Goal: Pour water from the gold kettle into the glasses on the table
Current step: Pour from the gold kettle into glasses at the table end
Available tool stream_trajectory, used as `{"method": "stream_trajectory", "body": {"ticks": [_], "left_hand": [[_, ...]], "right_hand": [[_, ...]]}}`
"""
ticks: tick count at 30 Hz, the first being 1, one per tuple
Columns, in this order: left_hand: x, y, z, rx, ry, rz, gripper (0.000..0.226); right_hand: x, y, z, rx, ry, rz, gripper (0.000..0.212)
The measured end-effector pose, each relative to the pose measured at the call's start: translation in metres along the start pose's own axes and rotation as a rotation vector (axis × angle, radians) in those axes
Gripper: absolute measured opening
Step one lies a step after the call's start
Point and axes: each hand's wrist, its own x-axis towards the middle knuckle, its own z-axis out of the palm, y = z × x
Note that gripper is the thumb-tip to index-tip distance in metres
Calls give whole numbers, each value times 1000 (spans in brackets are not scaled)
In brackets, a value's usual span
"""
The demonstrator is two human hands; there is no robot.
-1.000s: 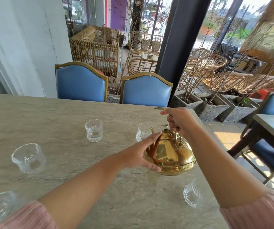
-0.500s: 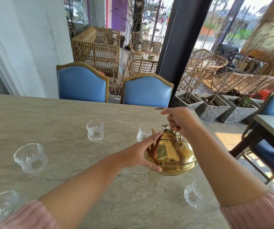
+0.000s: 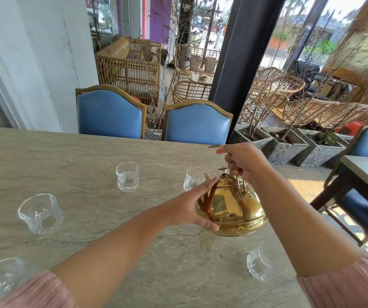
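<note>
The right hand (image 3: 243,162) curls round the handle of the gold kettle (image 3: 234,207) at the right side of the table (image 3: 78,165), while the left hand (image 3: 187,210) presses straight fingers against its body, hiding the spout and part of one glass (image 3: 192,178).

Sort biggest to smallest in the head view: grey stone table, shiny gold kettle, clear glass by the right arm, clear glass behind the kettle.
1. Grey stone table
2. Shiny gold kettle
3. Clear glass by the right arm and clear glass behind the kettle: unranked; one is nearer, the other partly hidden.
</note>
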Motion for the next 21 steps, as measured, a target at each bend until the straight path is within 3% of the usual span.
{"method": "stream_trajectory", "body": {"ticks": [21], "left_hand": [[0,-2,-2,38,0,28,114]], "right_hand": [[-6,0,-1,2,21,-3,18]]}}
